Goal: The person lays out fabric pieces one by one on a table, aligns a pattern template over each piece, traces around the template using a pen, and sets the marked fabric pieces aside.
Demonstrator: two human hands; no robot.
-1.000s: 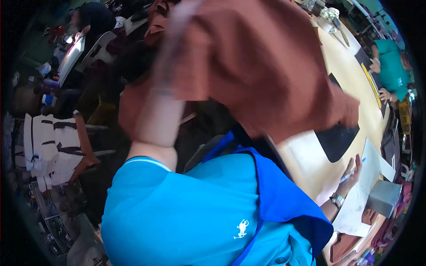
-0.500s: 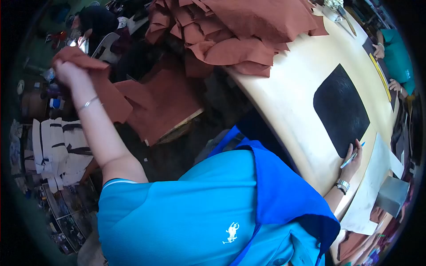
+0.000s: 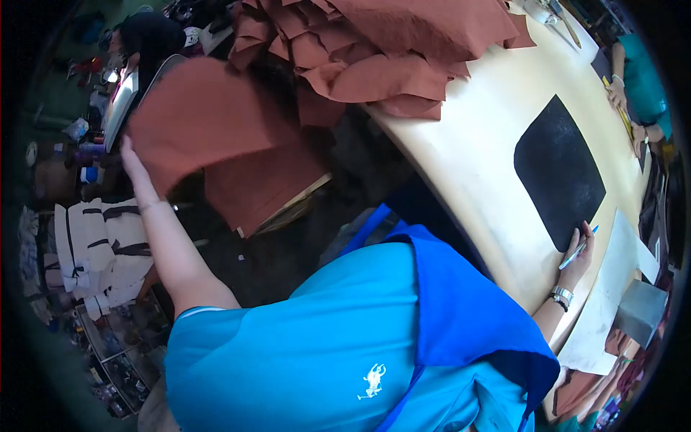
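Observation:
My left hand (image 3: pixel 137 169) is at the left edge of a reddish-brown leather sheet (image 3: pixel 209 111), its fingers stretched out. Part of the fingers is smeared or hidden by that edge. The sheet spreads, slightly blurred, above more brown leather (image 3: pixel 252 191) lower down. In my right hand (image 3: pixel 578 259) a light-blue pen (image 3: pixel 574 255) is held between the fingers. This hand rests on the pale table (image 3: pixel 475 173), at the lower corner of a black leather piece (image 3: pixel 561 173) with a pointed top.
A large heap of brown leather pieces (image 3: pixel 403 43) covers the table's far end. Grey-white sheets (image 3: pixel 601 295) and a grey block (image 3: pixel 640 313) lie at right. One co-worker (image 3: pixel 644 83) has hands on a yellow ruler; another person (image 3: pixel 147 39) sits at upper left. White bundles (image 3: pixel 108 252) stand at left.
My left hand has moved down from the upper left and its grip has loosened. The leather sheet, bunched in it before, has spread out to the right. My right hand stays with the pen.

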